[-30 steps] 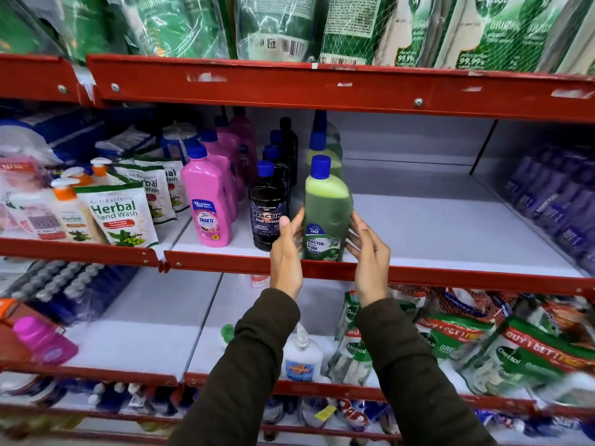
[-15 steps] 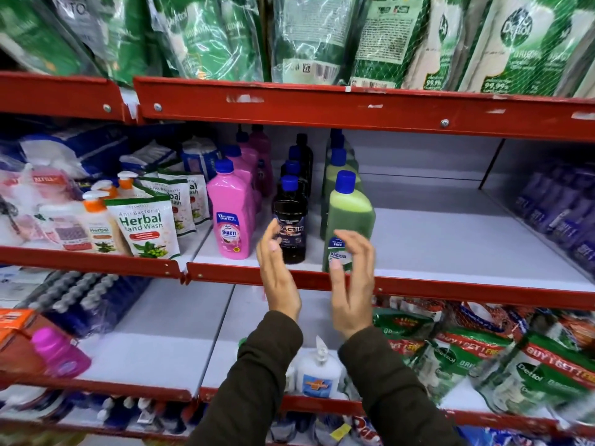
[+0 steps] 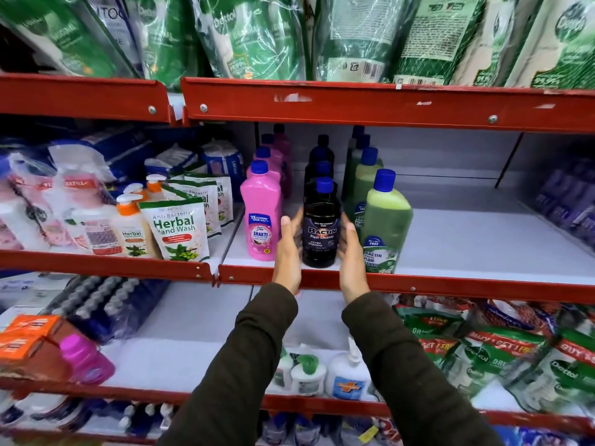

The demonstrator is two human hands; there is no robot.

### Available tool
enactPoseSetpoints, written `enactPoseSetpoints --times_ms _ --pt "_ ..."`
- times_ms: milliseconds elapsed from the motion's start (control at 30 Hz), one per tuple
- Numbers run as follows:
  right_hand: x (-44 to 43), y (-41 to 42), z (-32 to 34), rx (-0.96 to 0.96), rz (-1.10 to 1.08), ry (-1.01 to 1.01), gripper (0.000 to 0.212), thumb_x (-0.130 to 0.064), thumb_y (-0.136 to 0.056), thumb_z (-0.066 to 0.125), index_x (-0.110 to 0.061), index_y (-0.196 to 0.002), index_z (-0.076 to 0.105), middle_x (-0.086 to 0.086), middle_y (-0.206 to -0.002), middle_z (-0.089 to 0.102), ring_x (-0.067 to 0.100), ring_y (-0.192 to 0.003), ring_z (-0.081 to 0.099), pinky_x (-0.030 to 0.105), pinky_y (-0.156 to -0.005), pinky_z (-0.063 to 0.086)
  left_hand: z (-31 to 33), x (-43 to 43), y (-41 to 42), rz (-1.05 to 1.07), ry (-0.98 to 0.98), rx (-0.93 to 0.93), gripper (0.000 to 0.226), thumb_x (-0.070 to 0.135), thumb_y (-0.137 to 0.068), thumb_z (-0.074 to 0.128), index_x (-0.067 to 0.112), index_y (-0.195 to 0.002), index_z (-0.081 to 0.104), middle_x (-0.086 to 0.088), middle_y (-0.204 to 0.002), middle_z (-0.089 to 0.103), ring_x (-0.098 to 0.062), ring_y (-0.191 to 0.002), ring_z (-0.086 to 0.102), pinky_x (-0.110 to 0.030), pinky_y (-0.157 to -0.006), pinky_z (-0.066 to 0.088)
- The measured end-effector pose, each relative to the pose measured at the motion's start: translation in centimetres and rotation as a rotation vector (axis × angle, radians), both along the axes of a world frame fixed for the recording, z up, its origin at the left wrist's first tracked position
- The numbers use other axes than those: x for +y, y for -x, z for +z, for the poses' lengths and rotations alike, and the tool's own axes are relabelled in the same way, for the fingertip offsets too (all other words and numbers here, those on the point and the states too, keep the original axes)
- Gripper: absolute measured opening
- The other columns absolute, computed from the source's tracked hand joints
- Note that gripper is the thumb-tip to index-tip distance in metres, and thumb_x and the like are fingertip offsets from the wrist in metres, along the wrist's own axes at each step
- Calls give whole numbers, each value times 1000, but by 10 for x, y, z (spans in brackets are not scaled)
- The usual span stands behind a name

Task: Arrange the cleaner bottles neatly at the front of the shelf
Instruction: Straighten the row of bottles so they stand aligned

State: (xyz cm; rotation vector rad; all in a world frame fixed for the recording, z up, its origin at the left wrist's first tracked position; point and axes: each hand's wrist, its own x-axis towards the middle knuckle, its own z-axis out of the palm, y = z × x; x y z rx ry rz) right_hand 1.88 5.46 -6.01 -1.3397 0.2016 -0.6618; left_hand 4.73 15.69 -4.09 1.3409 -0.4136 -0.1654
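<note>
**Both hands flank the black bottle at the shelf front**

Landmark: the black Bactin bottle, upright at the front edge of the middle shelf, just behind its red lip.

Far to its left, on the neighbouring shelf section, stand pump bottles with orange collars and Herbal Hand Wash pouches; three pouches can be counted, and more may be hidden. Just left of the black bottle stands the pink Shakti bottle, also at the front, with at least three more pink ones lined up behind it.

The left hand is held flat in the gap between the pink and black bottles, fingers straight and pressed together, palm towards the black bottle; whether it touches cannot be told. Two more black bottles stand behind the front one.

The right hand mirrors it on the bottle's other side, fingers together and slightly curved, apparently apart from the glassy side.

Just right of that hand is the green Bactin bottle, upright at the front, with about three green ones behind. Right of it the shelf board is bare as far as blurred purple packs.
</note>
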Motion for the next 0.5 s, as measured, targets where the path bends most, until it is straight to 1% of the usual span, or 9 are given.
enactPoseSetpoints --times_ms 67,100,133,200,233,300,367,433,500 --pt "3 8 -3 4 -26 1 49 -36 -108 25 -19 -151 41 5 -152 50 15 -138 48 6 -92 48 -7 4 0 20 9 -29 57 46 -104 12 25 -147 42 17 -121 56 19 -94 61 5 -66 43" --pt "6 13 -4 1 -43 -1 50 -37 -108 24 -18 -150 43 5 -150 52 15 -136 50 2 -87 47 -11 6 0 34 12 -43 56 47 -104 13 26 -145 45 21 -117 58 23 -91 61 5 -67 44" --pt "8 17 -6 -10 -62 2 50 -37 -108 23 -18 -148 45 5 -149 53 15 -136 51 1 -88 47 -15 8 1 49 12 -56 56 48 -104 13 28 -143 47 22 -115 60 26 -91 60 4 -69 44" --pt "11 23 -8 -33 -96 16 50 -35 -108 22 -17 -147 48 6 -148 55 15 -138 51 7 -97 45 -21 11 3 70 8 -64 56 53 -102 14 35 -140 51 15 -121 63 24 -98 59 1 -76 48" --pt "12 25 -7 -43 -108 26 50 -34 -109 22 -16 -147 48 6 -148 55 15 -138 51 11 -102 43 -22 11 4 72 7 -61 57 55 -100 15 36 -140 51 9 -128 63 20 -104 59 -4 -83 49" --pt "15 27 -4 -42 -112 39 50 -34 -109 22 -17 -148 47 6 -149 54 16 -140 49 19 -109 40 -22 13 6 55 9 -46 60 60 -98 15 37 -141 50 1 -142 57 3 -122 57 -24 -105 47" --pt "20 29 -4 -29 -129 56 49 -36 -108 23 -19 -149 46 3 -151 52 15 -142 47 33 -118 37 -20 15 8 35 14 -54 62 63 -96 16 38 -142 49 -2 -149 52 -14 -135 49 -42 -117 37" --pt "26 33 -8 -65 -236 71 45 -36 -107 30 -20 -143 53 -4 -146 56 12 -138 49 43 -119 35 -21 17 12 69 17 -119 60 62 -95 19 39 -141 49 4 -151 49 -13 -141 42 -46 -121 31" --pt "35 37 -14 -174 -393 122 35 -32 -103 35 -25 -125 61 -8 -128 62 12 -126 55 45 -113 41 -24 20 16 194 66 -198 53 58 -96 22 42 -136 53 9 -148 52 -8 -139 43 -42 -120 31"
